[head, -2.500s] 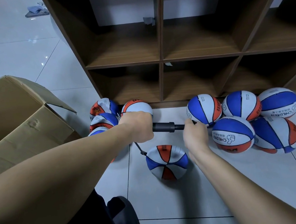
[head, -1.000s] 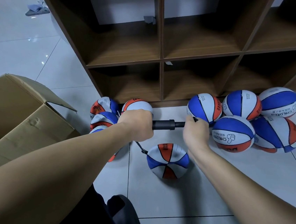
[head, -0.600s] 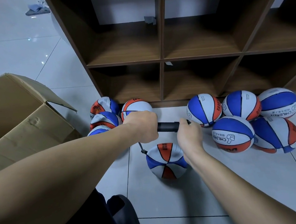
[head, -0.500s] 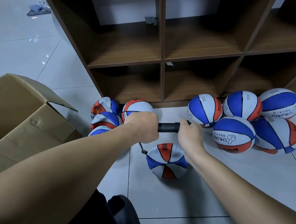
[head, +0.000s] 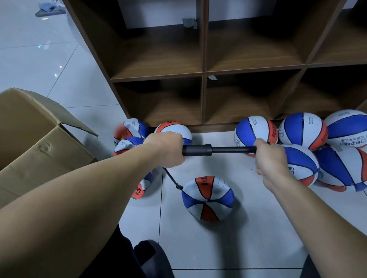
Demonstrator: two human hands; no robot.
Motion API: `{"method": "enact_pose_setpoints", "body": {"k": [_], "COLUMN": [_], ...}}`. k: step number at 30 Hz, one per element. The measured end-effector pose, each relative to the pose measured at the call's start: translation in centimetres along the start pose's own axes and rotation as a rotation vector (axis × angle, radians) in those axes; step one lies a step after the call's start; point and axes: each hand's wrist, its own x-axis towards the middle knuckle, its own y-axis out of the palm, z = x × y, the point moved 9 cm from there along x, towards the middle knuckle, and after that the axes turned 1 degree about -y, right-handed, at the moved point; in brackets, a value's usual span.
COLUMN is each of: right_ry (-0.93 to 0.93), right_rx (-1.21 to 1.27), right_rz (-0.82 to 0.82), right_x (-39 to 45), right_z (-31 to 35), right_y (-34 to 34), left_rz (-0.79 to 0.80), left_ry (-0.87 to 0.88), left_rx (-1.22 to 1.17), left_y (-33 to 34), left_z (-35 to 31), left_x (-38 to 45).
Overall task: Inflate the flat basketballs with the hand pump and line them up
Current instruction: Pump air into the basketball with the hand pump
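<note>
The left hand (head: 167,149) is closed around the black pump (head: 198,150) barrel, the right hand (head: 269,160) around its handle. Its hose goes into a soft, wrinkled ball (head: 207,198) on the floor.

Materials and finishes observed.
Glossy pale tiled floor (head: 244,234); matt dark brown wood-grain shelf unit (head: 204,68); matt creased brown cardboard box (head: 32,154); matt black plastic hand pump (head: 197,150).

The scene is lit dimly and evenly with a cool cast, and small specular highlights are seen on the glossy floor tiles (head: 21,49) at upper left. Deep shadow is held inside the shelf compartments (head: 248,95), and a soft shadow is cast below the centre ball (head: 208,198). Straight lines are bowed by wide-angle distortion toward the edges, and slight motion blur is noted on the leftmost ball (head: 129,128).
</note>
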Motion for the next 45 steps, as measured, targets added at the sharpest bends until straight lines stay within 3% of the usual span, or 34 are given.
{"method": "enact_pose_setpoints", "body": {"k": [7,27,39,45], "right_ry": [-0.075,-0.154,-0.144,-0.008], "right_rx": [0.013,-0.021,-0.064,0.003], "right_rz": [-0.132,0.050,0.141,0.074], "right_x": [-1.2,-5.5,-3.6,0.1], "right_z": [0.6,0.6,0.9,-0.9], "right_y": [0.2,5.3,5.4,2.2], "left_rz": [-0.086,-0.088,-0.089,-0.016], "left_ry": [0.022,0.067,0.101,0.041], "left_rx": [0.014,0.039,-0.005,0.031], "left_y": [-0.7,-1.0,-1.0,-0.7], "left_z": [-2.3,-4.5,-4.8,-1.7], "left_x": [-0.7,-1.8,-1.0,-0.5]}}
